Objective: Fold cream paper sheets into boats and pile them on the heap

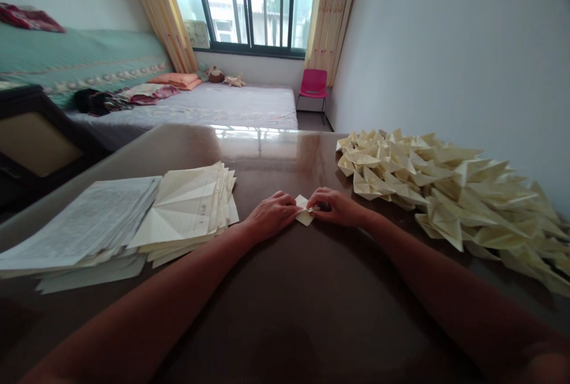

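Paper diamond (304, 218), small, cream, folded, lies on glossy brown tabletop (271, 307), corners fore and aft; left hand (274, 215), grip unclear, touches its left side, right hand (335, 206) pinches its right.

From where I stood, the broad dark-brown table (267, 161) had a smooth, glossy, almost mirror-like top, and against it the small cream folded square (304, 218) looked like matt paper. The stack of cream sheets (178, 203) was matt paper too, sharply creased, as were the heaped, pointed cream shapes (458, 194). Beyond, the bright pink chair (313, 82) looked like smooth plastic, the pale lilac bedspread (249, 102) like softly wrinkled cloth.
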The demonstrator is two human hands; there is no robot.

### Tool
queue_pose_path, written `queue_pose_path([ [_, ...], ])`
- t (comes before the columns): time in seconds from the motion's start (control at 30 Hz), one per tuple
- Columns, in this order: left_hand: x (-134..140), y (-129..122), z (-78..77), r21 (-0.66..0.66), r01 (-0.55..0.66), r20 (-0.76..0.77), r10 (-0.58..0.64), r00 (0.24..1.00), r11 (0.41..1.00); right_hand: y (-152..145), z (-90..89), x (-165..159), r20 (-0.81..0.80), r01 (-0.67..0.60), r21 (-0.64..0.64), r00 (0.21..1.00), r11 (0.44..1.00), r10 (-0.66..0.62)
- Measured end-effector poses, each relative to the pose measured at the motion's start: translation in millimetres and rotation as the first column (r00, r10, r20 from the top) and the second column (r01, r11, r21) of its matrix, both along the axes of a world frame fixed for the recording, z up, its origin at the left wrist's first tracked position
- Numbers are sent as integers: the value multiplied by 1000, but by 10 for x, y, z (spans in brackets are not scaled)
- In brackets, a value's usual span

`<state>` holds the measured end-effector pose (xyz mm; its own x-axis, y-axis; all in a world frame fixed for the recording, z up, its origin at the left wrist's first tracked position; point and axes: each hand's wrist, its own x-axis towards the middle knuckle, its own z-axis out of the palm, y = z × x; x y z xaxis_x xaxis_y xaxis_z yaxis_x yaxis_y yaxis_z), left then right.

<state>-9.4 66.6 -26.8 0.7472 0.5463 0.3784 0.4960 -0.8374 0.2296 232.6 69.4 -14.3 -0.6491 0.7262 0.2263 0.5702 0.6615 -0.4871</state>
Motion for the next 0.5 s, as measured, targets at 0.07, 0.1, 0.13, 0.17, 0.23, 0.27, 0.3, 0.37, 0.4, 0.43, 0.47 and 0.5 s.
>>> queue_pose_path([
  [0.07, -27, 33, -4, -84, 7, 53, -2, 999, 996, 21, -70, 19, -73, -2, -15, 997, 1000, 1],
  [0.1, -40, 46, -9, -128, -4, 77, 14, 997, 992, 33, -93, 26, -101, -7, -32, 995, 999, 4],
  [0.13, -49, 56, -13, -172, -30, 96, 47, 994, 985, 45, -107, 28, -121, -9, -57, 993, 998, 3],
  [0.17, -55, 62, -17, -215, -68, 109, 94, 990, 974, 56, -115, 24, -131, -2, -82, 991, 997, -8],
  [0.23, -53, 64, -21, -297, -154, 121, 198, 973, 942, 71, -122, -5, -131, 52, -113, 989, 992, -67],
  [0.27, -45, 61, -19, -334, -191, 123, 244, 962, 923, 71, -124, -27, -121, 97, -114, 986, 989, -111],
  [0.3, -33, 57, -16, -367, -221, 120, 282, 952, 904, 67, -128, -53, -104, 144, -110, 982, 983, -155],
  [0.37, 1, 48, -6, -403, -278, 99, 344, 934, 872, 50, -139, -105, -62, 234, -105, 968, 966, -241],
  [0.4, 22, 44, -1, -398, -306, 81, 365, 928, 865, 38, -146, -128, -40, 277, -105, 958, 955, -282],
  [0.43, 45, 39, 5, -377, -331, 56, 378, 924, 865, 27, -154, -148, -19, 318, -104, 947, 942, -321],
  [0.47, 69, 34, 10, -342, -356, 27, 388, 921, 870, 16, -162, -166, -1, 354, -102, 934, 930, -356],
  [0.5, 94, 29, 14, -296, -380, -5, 396, 918, 876, 7, -169, -181, 13, 386, -97, 922, 917, -387],
])
